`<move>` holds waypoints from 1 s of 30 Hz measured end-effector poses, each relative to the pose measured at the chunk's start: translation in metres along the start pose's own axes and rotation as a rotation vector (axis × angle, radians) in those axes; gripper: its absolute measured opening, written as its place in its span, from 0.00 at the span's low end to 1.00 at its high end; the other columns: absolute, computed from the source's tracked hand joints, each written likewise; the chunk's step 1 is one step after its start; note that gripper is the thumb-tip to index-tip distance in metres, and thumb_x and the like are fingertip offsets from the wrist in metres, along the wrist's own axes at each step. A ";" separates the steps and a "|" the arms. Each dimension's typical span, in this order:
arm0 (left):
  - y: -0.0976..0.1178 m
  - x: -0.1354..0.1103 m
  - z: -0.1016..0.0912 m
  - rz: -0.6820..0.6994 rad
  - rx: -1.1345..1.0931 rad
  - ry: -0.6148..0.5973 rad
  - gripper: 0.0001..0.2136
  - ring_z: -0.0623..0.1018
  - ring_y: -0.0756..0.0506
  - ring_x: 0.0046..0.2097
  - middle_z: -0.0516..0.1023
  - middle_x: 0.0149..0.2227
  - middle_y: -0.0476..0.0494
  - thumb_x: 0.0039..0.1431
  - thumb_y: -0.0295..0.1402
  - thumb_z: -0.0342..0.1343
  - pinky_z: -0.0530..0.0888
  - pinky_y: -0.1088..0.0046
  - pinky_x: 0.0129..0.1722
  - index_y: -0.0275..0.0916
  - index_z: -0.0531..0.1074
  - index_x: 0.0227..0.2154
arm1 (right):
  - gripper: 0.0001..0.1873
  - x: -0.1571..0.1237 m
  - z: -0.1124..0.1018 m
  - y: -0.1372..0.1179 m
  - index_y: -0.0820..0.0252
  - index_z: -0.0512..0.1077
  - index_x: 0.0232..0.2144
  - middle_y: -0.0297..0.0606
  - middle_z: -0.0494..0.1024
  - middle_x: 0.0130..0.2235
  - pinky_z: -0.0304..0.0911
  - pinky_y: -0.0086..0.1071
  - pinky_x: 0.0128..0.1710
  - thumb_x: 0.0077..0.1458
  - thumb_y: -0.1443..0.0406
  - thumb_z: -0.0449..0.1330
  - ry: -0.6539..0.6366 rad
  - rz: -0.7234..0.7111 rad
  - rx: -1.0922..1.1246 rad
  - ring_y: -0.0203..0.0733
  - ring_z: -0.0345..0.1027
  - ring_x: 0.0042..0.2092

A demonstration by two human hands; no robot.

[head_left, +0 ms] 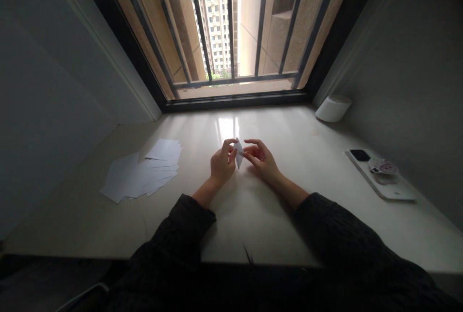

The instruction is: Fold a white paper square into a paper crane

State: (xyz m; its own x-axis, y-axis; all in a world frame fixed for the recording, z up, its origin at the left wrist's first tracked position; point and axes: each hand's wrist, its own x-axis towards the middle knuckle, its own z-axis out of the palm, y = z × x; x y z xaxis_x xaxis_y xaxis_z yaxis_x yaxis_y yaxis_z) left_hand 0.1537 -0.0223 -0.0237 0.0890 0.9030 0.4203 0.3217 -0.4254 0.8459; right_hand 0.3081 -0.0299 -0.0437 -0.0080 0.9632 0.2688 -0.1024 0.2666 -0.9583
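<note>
Between my hands, above the pale sill, is a small folded piece of white paper (238,154), narrow and pointed at its lower end. My left hand (222,163) pinches its left side between thumb and fingers. From the right, the thumb and fingers of my right hand (262,158) close on the paper's right edge, with the index finger raised above. The finer folds are too small to make out. Left of my hands, several loose sheets of white paper (133,177) lie spread in an overlapping pile.
A white phone (390,187) with a round grip on its back lies at the right. Behind it, a white cylindrical object (333,108) rests near the right wall. A barred window (231,104) borders the back of the sill (231,225).
</note>
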 end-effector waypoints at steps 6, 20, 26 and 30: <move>-0.001 -0.001 0.003 0.050 0.048 -0.013 0.12 0.74 0.48 0.30 0.76 0.30 0.49 0.56 0.34 0.55 0.70 0.75 0.34 0.46 0.71 0.44 | 0.16 0.002 -0.004 0.002 0.55 0.75 0.36 0.33 0.79 0.30 0.69 0.36 0.38 0.43 0.57 0.67 -0.121 0.129 0.091 0.38 0.72 0.31; -0.008 0.004 0.009 -0.393 -0.403 -0.191 0.16 0.80 0.45 0.31 0.80 0.31 0.40 0.51 0.45 0.59 0.72 0.73 0.30 0.36 0.75 0.35 | 0.17 0.001 -0.008 0.000 0.55 0.77 0.39 0.38 0.80 0.35 0.68 0.38 0.41 0.45 0.57 0.66 0.081 -0.012 -0.047 0.42 0.74 0.36; -0.009 0.009 0.001 -0.386 -0.338 -0.260 0.15 0.78 0.48 0.27 0.79 0.27 0.42 0.50 0.42 0.61 0.72 0.75 0.28 0.34 0.75 0.32 | 0.14 0.003 -0.010 -0.001 0.53 0.76 0.38 0.39 0.79 0.41 0.68 0.40 0.42 0.47 0.57 0.65 -0.026 -0.179 -0.259 0.44 0.72 0.42; -0.007 0.009 -0.001 -0.360 -0.333 -0.275 0.16 0.78 0.47 0.26 0.78 0.24 0.45 0.48 0.43 0.62 0.73 0.73 0.28 0.34 0.73 0.35 | 0.17 0.003 -0.013 -0.001 0.50 0.77 0.41 0.39 0.79 0.45 0.67 0.43 0.46 0.47 0.58 0.66 -0.145 -0.160 -0.267 0.49 0.71 0.48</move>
State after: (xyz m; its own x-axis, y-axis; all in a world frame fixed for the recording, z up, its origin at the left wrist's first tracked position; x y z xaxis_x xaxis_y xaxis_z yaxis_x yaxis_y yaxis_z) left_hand 0.1513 -0.0113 -0.0252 0.2858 0.9580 0.0220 0.0659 -0.0425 0.9969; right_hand 0.3212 -0.0263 -0.0431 -0.1565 0.8984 0.4103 0.1499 0.4322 -0.8893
